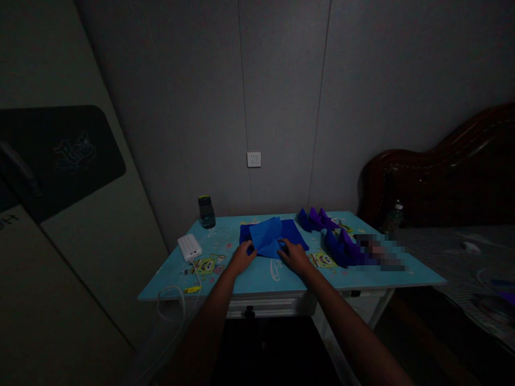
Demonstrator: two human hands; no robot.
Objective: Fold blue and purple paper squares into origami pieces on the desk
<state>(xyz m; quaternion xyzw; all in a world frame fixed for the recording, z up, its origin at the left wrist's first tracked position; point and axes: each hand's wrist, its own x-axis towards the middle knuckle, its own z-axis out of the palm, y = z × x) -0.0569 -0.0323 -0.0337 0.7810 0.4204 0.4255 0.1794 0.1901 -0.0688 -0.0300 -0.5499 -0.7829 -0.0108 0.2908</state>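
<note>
Dim gray paneled wall [281, 107] beside a dark carved headboard [450, 177].

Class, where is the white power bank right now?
In the head view, the white power bank lies at the table's left side, just in front of the dark bottle.

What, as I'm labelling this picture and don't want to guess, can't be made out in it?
All in the head view:
- Object at the table's right: masked by a pixelated patch.
- Middle of the dark blue sheet: under the light blue sheet.
- Grip of the left hand and right hand: too small and dim.
- Headboard's far end: cut off by the right edge.
- Space below the drawer: deep shadow.
</note>
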